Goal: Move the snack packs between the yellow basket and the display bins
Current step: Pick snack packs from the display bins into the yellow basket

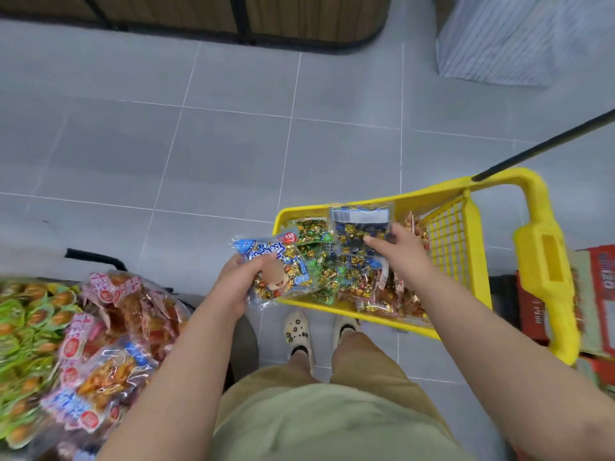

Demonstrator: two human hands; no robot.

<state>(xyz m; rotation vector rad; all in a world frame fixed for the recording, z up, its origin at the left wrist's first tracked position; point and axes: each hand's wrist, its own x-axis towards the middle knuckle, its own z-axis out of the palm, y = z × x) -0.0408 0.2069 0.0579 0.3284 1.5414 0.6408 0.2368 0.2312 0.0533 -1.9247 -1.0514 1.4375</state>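
The yellow basket [442, 224] stands on the floor in front of my feet, filled with several snack packs in green, blue and red wrappers. My left hand [233, 287] grips a clear blue-trimmed snack pack [276, 271] over the basket's left rim. My right hand [402, 247] holds a dark blue snack pack [361, 224] tilted upright above the pile in the basket. At lower left, display bins hold green packs [30, 334] and pink-labelled orange packs [109, 331].
A grey tiled floor [199, 144] stretches ahead. A wooden display base [233, 18] runs along the top, a grey box [512, 41] sits top right, red cartons [595, 294] lie right of the basket. The basket's black handle rod [545, 144] angles up right.
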